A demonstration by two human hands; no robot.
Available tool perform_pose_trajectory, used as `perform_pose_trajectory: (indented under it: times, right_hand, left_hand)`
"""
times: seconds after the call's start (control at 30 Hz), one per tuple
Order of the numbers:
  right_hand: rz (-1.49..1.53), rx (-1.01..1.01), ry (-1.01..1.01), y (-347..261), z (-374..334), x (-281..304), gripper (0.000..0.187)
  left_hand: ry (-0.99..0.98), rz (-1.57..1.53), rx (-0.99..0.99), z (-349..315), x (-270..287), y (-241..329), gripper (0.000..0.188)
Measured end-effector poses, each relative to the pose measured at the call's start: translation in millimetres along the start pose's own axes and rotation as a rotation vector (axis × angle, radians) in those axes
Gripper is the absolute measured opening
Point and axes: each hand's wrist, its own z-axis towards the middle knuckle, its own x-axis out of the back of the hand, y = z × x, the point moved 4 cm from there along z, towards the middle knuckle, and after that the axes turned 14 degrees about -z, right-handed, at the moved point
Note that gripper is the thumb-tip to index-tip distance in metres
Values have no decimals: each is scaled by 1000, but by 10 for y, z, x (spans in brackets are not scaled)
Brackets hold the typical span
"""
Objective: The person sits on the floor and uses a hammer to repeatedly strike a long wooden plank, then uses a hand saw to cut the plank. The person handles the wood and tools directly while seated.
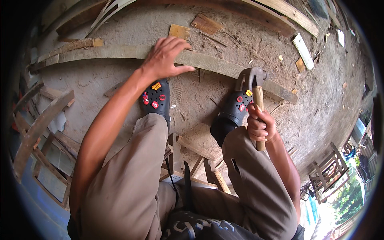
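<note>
A long grey wooden plank [218, 66] lies across the ground in front of my feet. My left hand [163, 60] rests over it, fingers and thumb spread, with the fingertips near its far edge. My right hand [262, 125] is wrapped round the wooden handle of a claw hammer [258, 96], above my right knee. The hammer stands head up, its metal head overlapping the plank's right part from this angle; whether they touch I cannot tell. Dark clogs with coloured charms, the left clog [157, 98] and the right clog [236, 106], sit just short of the plank.
Beyond the plank lie small wood offcuts [207, 24] and a long beam [256, 16]. A pale wood strip [303, 51] is at the far right. Wooden frame pieces [42, 132] crowd the left side, and more wood [196, 148] sits between my legs. Another wooden frame [329, 170] stands at right.
</note>
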Motion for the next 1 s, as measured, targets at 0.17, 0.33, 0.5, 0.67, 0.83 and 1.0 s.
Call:
perform_pose_trajectory:
  times: [0.17, 0.33, 0.5, 0.67, 0.83, 1.0]
  right_hand:
    - [84, 17, -158, 66, 27, 100, 23]
    - [64, -21, -174, 109, 84, -28, 13]
    - [-51, -75, -77, 80, 144, -110, 12]
    - [-234, -101, 144, 79, 211, -172, 12]
    - [-516, -97, 481, 53, 261, -272, 15]
    - [-2091, 232, 893, -171, 338, -350, 23]
  left_hand:
    - [73, -693, 164, 220, -84, 722, 29]
    - [33, -975, 302, 289, 10, 995, 22]
    - [99, -963, 295, 296, 156, 1028, 22]
    - [205, -993, 311, 149, 109, 1042, 16]
    - [47, -1069, 195, -138, 78, 1081, 14]
    - [76, -983, 382, -383, 103, 790, 14]
